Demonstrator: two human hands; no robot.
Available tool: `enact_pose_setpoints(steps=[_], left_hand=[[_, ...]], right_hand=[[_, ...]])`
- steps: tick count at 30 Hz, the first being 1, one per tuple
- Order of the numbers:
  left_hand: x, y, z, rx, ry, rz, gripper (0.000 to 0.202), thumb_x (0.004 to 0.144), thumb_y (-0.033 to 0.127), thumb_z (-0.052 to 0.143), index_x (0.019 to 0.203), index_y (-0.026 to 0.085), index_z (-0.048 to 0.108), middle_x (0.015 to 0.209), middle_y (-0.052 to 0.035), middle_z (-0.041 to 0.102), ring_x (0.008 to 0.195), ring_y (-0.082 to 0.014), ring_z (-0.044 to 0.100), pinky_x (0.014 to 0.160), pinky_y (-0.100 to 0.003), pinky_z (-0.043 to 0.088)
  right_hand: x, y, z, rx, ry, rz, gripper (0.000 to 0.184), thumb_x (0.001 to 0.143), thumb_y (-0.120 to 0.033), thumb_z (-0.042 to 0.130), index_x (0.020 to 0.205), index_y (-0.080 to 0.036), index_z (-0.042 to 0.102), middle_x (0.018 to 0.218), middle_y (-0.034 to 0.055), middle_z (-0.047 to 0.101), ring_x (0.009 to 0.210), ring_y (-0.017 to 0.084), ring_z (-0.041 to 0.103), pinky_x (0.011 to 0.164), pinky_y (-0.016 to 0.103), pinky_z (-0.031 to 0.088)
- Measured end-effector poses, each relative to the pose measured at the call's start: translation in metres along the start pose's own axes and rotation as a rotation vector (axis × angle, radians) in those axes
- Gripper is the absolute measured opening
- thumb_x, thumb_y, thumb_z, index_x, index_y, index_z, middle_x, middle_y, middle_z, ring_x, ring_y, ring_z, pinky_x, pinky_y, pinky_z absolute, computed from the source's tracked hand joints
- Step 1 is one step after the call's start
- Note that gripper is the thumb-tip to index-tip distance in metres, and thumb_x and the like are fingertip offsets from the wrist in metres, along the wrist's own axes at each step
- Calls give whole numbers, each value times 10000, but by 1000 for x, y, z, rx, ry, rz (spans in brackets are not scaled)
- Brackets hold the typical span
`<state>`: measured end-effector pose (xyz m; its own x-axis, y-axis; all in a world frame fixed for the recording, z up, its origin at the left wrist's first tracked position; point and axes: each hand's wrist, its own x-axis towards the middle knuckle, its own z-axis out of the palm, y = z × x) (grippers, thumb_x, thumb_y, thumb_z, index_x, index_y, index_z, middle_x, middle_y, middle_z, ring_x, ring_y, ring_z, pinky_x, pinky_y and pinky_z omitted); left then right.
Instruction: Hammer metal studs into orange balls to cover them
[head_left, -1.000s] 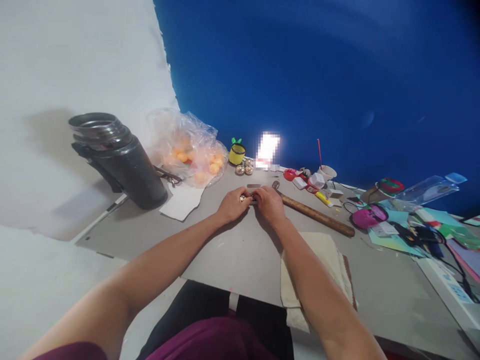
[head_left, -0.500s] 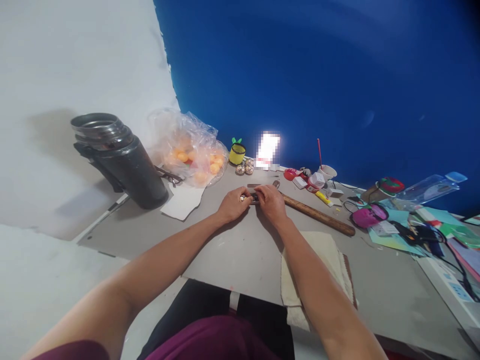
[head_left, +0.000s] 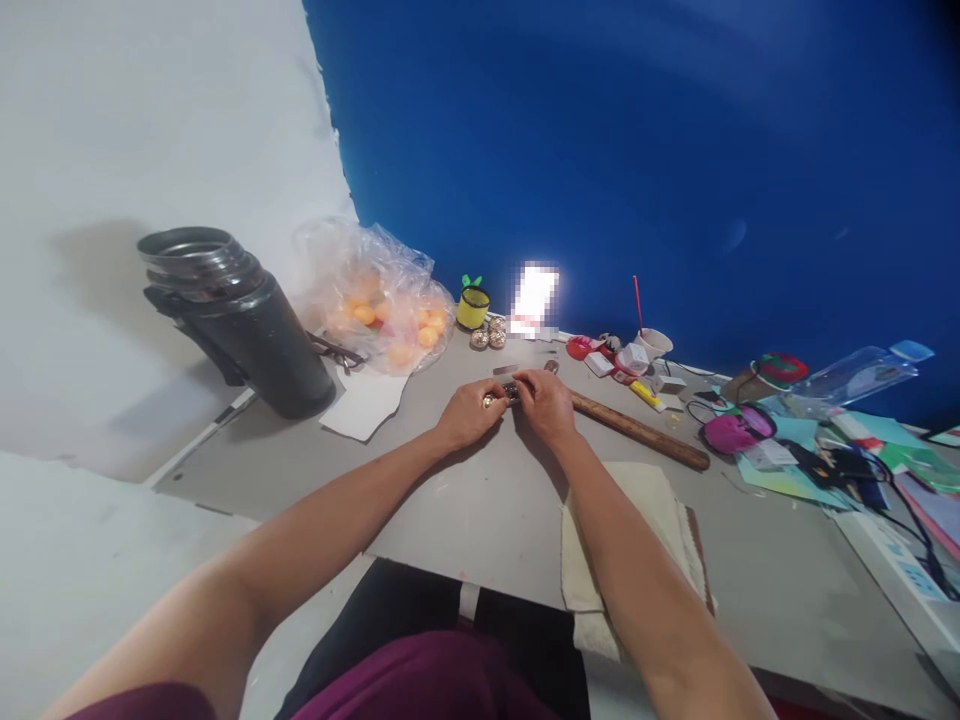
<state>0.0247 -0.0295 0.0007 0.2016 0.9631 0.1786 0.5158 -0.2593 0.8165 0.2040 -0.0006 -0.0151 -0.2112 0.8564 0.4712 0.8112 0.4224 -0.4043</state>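
My left hand (head_left: 466, 414) and my right hand (head_left: 549, 405) meet over the grey table (head_left: 480, 500), fingers curled together around a small dark metallic object (head_left: 511, 391) that is too small to name. A ring shows on a finger of the left hand. Just beyond the right hand lies a hammer with a long wooden handle (head_left: 637, 432), its metal head near my fingertips. A small flat metal piece (head_left: 505, 369) rests on the table just past the hands.
A dark metal flask (head_left: 240, 325) stands at the left, a plastic bag of orange fruit (head_left: 382, 300) behind it. A yellow cup (head_left: 473, 307), small boxes, a pink case (head_left: 731, 434) and papers crowd the back and right. A folded cream cloth (head_left: 637, 540) lies under my right forearm.
Both hands have stayed together on the small object, with only slight finger shifts. The rest of the table is unchanged.
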Motion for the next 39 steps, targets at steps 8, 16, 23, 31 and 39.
enact_pose_setpoints(steps=[8, 16, 23, 31, 39], left_hand=[[7, -5, 0, 7, 52, -15, 328, 871, 281, 584, 1128, 180, 762, 1209, -87, 773, 1135, -254, 695, 1047, -340, 475], [3, -6, 3, 28, -44, 54, 222, 876, 314, 572, 899, 188, 754, 941, -47, 785, 889, -214, 696, 881, -312, 498], [3, -6, 3, 40, -53, 51, 185, 865, 314, 586, 858, 199, 731, 911, -37, 775, 865, -212, 683, 840, -310, 483], [3, -1, 0, -200, -28, 13, 211, 816, 380, 662, 800, 173, 699, 803, -28, 723, 761, -179, 636, 746, -291, 474], [0, 6, 3, -734, -97, -250, 221, 727, 334, 725, 828, 139, 695, 560, 22, 547, 477, -91, 472, 477, -225, 358]], right_hand=[[1, 4, -1, 36, -5, 7, 215, 984, -231, 540, 1008, -216, 753, 992, 85, 769, 954, 252, 675, 887, 346, 482], [1, 3, -1, 46, -5, 7, 191, 970, -229, 562, 967, -213, 752, 961, 85, 772, 932, 246, 684, 853, 330, 486], [4, -4, -5, 307, 75, 55, 177, 906, -275, 585, 899, -210, 750, 925, 74, 776, 873, 234, 695, 862, 350, 513], [4, -28, -12, 821, 79, 298, 222, 735, -392, 729, 832, -196, 764, 800, 42, 766, 748, 205, 687, 748, 330, 547], [3, -35, -12, 802, 72, 305, 213, 732, -396, 746, 800, -198, 786, 776, 38, 765, 716, 193, 666, 710, 314, 534]])
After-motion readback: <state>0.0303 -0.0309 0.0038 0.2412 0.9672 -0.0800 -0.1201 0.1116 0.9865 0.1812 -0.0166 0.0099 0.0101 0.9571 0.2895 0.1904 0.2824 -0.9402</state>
